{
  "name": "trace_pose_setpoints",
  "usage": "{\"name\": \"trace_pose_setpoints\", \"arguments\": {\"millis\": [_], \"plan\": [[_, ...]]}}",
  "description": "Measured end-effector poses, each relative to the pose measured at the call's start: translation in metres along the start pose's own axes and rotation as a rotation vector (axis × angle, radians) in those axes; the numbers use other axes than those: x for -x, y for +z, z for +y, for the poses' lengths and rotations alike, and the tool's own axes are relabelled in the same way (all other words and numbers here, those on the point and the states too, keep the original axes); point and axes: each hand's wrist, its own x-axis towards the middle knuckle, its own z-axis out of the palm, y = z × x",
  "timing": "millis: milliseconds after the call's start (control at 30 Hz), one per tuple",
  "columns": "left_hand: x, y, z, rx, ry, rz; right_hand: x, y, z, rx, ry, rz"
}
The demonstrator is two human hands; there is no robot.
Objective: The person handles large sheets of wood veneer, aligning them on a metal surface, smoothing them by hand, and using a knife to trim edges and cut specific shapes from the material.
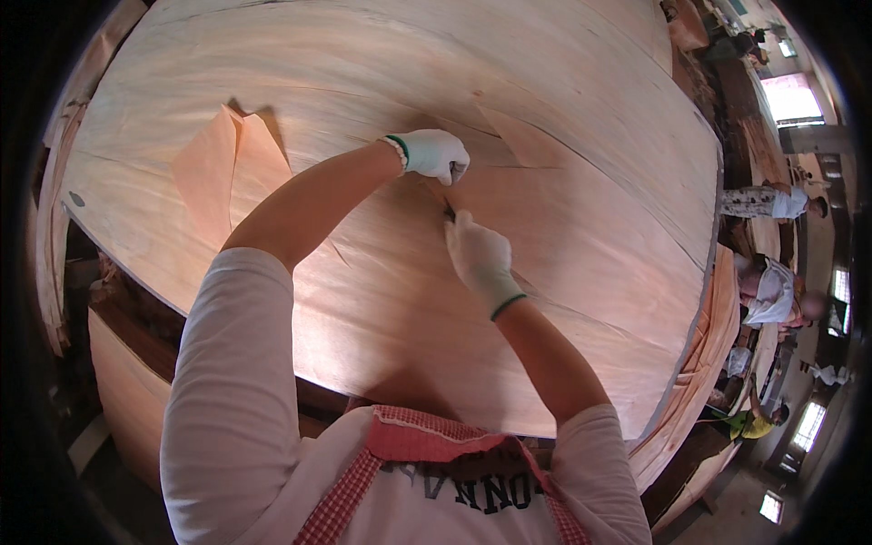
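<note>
A wide sheet of pale wood veneer (pixel 391 272) spreads out in front of me, wrinkled and split in places. My left hand (pixel 434 154), in a white knitted glove with a green cuff edge, is closed over the middle of it. Just below its fingers shows a narrow sliver of veneer (pixel 437 191); whether they grip it is hidden. My right hand (pixel 479 257), gloved alike, is closed around a small tool with a dark, knife-like tip (pixel 449 213). That tip points up toward the left hand, close to the veneer surface.
A loose, folded veneer piece (pixel 227 163) lies at the left on the sheet. A raised veneer flap (pixel 522 136) is right of my left hand. More veneer (pixel 708 345) hangs along the right edge. Several people, one in a white top (pixel 772 291), are beyond at the right.
</note>
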Motion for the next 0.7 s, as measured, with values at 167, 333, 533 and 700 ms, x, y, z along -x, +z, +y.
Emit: {"name": "trace_pose_setpoints", "arguments": {"millis": [167, 333, 533, 700], "plan": [[-0.004, -0.002, -0.001, 0.03, 0.011, -0.026, -0.037, -0.002, -0.037, -0.087, 0.101, 0.017], [-0.005, -0.005, -0.002, 0.03, -0.007, -0.06, -0.047, 0.01, -0.045, -0.137, 0.132, 0.065], [0.004, -0.002, -0.005, 0.005, 0.022, -0.021, -0.02, 0.029, -0.034, -0.128, 0.075, 0.143], [0.01, 0.015, -0.011, -0.025, 0.165, 0.237, 0.015, 0.048, -0.001, -0.106, -0.124, 0.216]]}}
